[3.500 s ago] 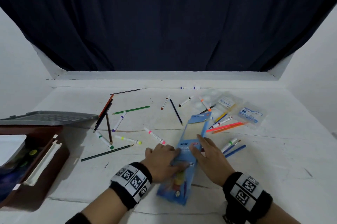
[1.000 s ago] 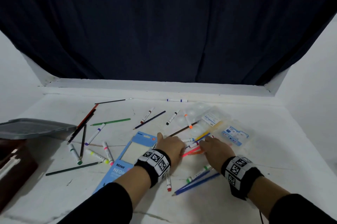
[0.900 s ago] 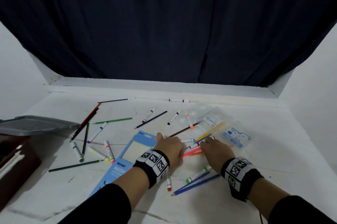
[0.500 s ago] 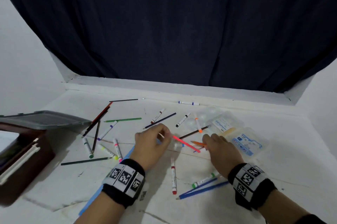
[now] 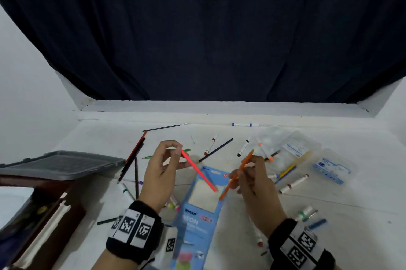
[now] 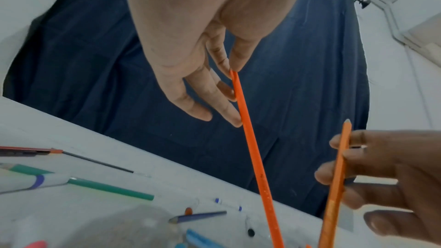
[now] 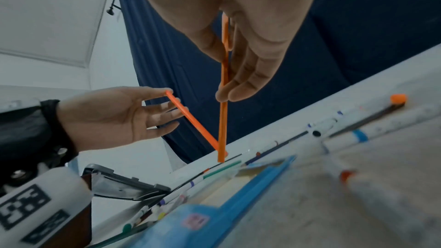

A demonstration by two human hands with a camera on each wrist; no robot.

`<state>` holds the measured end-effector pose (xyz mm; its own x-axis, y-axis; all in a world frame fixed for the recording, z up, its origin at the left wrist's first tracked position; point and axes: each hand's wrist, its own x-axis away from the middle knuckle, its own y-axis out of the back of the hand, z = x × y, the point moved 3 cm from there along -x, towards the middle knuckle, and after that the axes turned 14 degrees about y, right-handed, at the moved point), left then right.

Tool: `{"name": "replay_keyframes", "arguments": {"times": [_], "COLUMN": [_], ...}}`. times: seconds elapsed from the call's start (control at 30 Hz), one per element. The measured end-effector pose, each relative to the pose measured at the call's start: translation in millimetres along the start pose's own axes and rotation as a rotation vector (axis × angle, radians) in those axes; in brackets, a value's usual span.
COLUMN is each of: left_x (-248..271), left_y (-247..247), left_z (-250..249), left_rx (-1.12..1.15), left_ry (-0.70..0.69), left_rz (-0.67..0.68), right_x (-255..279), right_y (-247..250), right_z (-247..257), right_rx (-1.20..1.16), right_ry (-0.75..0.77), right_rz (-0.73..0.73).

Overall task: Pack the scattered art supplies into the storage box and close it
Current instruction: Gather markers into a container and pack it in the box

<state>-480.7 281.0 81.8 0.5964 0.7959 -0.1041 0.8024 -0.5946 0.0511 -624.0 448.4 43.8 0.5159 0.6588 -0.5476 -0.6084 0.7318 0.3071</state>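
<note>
Above the white surface (image 5: 329,208), the left hand (image 5: 160,173) pinches the top end of a red-pink pencil (image 5: 198,171) between thumb and forefinger, other fingers loose; the pencil slants toward 4 o'clock. The right hand (image 5: 256,184) has its grip closed on an orange pencil (image 5: 237,174). The open storage box (image 5: 44,214) sits at 9 o'clock, a blue pencil packet (image 5: 197,214) lying between the wrists

A plain indoor room set up as a makeshift craft or recording corner; white walls (image 5: 26,85) and a white ledge-backed table (image 5: 329,199) face a dark navy curtain (image 5: 202,28); a curtain rod (image 6: 358,1) hangs beneath a white ceiling (image 7: 47,7).
</note>
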Motion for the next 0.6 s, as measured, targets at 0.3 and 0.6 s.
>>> {"name": "replay_keyframes", "arguments": {"times": [0.3, 0.6], "left_x": [-39, -56], "left_y": [15, -8], "left_z": [36, 58], "left_rx": [-0.234, -0.088], "left_ry": [0.125, 0.313], "left_rz": [0.283, 0.452], "right_x": [16, 8], "right_y": [-64, -63], "right_z": [-14, -11], "right_rx": [0.116, 0.157], "right_ry": [-0.175, -0.2], "right_rz": [0.011, 0.12]}}
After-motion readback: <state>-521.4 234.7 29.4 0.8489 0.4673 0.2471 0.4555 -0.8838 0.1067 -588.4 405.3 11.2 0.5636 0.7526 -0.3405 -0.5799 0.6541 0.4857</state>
